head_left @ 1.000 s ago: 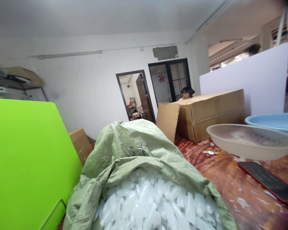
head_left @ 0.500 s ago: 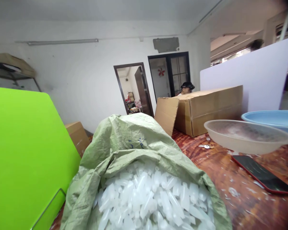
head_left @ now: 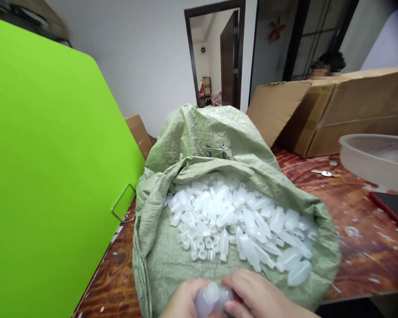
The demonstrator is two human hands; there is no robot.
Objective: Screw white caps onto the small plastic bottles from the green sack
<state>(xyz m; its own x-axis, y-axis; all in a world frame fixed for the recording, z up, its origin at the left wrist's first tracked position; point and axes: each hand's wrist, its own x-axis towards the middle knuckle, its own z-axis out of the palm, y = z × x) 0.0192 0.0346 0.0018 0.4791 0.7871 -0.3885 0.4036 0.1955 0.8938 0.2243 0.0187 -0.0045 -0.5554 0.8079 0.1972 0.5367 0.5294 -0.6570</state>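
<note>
At the lower middle of the head view, my left hand [head_left: 185,300] and my right hand [head_left: 252,292] are close together. Between them they grip translucent white plastic pieces [head_left: 212,295] with rounded, nozzle-like ends; my fingers partly cover these. My left fingers close round the left piece, and my right thumb and fingers press on the right one. Just beyond lies a green woven sack [head_left: 172,251], its mouth open towards me. Many similar white plastic pieces [head_left: 219,207] are heaped in it, some pointed, some short and tubular.
A bright green board [head_left: 53,168] with a wire stand [head_left: 123,207] rises at left. Right of the sack, the reddish wooden table [head_left: 338,194] carries keys [head_left: 325,173], plastic scraps, a phone [head_left: 393,207] and a translucent basin [head_left: 378,163]. Behind stands a large cardboard box [head_left: 351,110], with a person's head beyond.
My view has tilted down and turned left. Both hands have come into sight at the bottom, holding plastic pieces. More of the sack's near side shows.
</note>
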